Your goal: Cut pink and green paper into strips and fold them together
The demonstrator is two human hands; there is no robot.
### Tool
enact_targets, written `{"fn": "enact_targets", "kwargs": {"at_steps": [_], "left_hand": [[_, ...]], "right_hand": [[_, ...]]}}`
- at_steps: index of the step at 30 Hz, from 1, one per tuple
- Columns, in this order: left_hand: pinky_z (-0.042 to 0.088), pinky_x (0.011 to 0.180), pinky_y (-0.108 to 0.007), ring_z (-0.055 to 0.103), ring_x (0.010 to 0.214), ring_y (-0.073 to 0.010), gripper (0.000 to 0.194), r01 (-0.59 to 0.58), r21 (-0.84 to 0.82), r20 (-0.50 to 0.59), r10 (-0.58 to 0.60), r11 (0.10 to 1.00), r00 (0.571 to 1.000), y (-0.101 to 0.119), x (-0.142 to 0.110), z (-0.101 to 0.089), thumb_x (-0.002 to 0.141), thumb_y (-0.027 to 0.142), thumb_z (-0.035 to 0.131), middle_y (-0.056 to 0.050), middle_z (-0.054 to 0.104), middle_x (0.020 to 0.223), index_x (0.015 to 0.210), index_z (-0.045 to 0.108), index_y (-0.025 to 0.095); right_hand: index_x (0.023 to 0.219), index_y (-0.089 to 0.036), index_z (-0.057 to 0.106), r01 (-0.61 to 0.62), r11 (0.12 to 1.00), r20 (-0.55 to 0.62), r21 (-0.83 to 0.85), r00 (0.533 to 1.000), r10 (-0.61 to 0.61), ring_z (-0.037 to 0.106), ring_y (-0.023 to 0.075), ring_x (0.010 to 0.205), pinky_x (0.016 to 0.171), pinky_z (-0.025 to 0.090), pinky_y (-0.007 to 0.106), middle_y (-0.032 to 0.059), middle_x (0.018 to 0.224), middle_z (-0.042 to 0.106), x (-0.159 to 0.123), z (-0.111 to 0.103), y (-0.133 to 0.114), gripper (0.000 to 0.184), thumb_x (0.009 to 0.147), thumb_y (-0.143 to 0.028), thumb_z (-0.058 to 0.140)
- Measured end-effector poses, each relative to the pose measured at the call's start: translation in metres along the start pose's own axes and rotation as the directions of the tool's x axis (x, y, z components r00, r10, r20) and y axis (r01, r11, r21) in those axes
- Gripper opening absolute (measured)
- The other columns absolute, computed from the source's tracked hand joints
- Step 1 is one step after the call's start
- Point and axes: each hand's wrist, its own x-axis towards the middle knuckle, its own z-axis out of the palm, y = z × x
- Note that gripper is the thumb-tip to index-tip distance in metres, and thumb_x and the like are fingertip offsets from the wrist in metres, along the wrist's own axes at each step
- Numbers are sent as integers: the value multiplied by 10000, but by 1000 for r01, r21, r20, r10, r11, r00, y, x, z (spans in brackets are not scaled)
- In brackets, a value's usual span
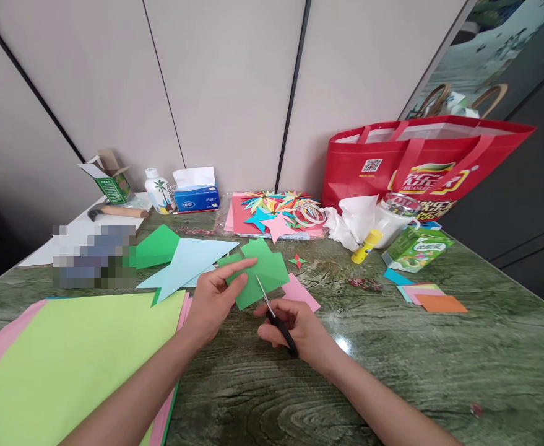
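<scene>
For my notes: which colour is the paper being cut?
Green paper, held by the left hand; best in the head view.

My two hands: left hand point(213, 300), right hand point(299, 328). One pair of scissors point(274, 316), one green paper piece point(257, 272) I'm cutting. One red bag point(420, 164), one glue stick point(367, 246), one tissue box point(196, 197), one white bottle point(159, 192), two small green cartons point(114, 183) point(415, 249), one pink star point(277, 226).

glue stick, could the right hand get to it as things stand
Probably yes, once it frees up: the right hand holds scissors, and the glue stick lies beyond it to the right, with only bare table between.
</scene>
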Motion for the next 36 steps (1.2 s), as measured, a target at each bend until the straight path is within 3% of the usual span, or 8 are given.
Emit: {"fn": "enact_targets", "kwargs": {"at_steps": [9, 15, 18, 22, 28, 36], "left_hand": [[233, 332, -187, 286, 339, -40, 275, -12, 118, 16, 11, 993, 1000, 4, 2, -2, 739, 276, 545, 16, 615, 601, 969, 667, 191], [337, 364, -169, 333, 413, -47, 277, -64, 149, 68, 54, 987, 996, 6, 3, -4, 736, 265, 560, -5, 626, 780, 995, 639, 206], [365, 364, -166, 387, 381, -52, 356, -33, 118, 158, 14, 993, 987, 11, 3, -5, 740, 249, 559, 30, 569, 604, 1094, 570, 219], [312, 313, -135, 411, 308, -67, 454, 30, 60, 227, -43, 998, 973, 15, 1, -5, 756, 227, 549, 107, 351, 358, 1202, 466, 208], [310, 287, -121, 382, 284, -51, 519, 73, 2, 278, -71, 997, 958, 13, -1, -4, 763, 223, 549, 106, 393, 350, 1259, 397, 220], [321, 289, -118, 393, 281, -50, 547, 70, -19, 259, -63, 997, 964, 14, -3, -1, 748, 207, 564, 106, 402, 347, 1265, 386, 203]], "right_hand": [[833, -122, 561, 16, 1000, 41, 23, 999, -17, 355, 65, 501, 484, 279, 207, -55, 554, 443, 0, 0, -4, 281, 621, -259, 684], [835, -123, 558, 16, 1000, 47, 24, 999, -17, 352, 68, 500, 484, 280, 211, -56, 548, 430, 0, -1, -4, 288, 625, -274, 684], [846, -130, 558, 35, 999, 59, 28, 998, -36, 357, 72, 511, 496, 288, 215, -55, 553, 428, 0, -2, -1, 283, 643, -288, 676], [865, -132, 563, 34, 999, 67, 18, 997, -35, 365, 75, 519, 508, 294, 220, -52, 562, 434, 0, -3, 0, 293, 653, -298, 677], [897, -134, 563, 64, 997, 90, 42, 994, -68, 407, 86, 568, 553, 323, 231, -22, 659, 492, 0, -3, -3, 355, 635, -334, 693], [885, -145, 558, 79, 997, 88, 11, 993, -80, 393, 90, 568, 547, 318, 232, -24, 656, 464, -1, -2, -4, 402, 623, -423, 685]]}}
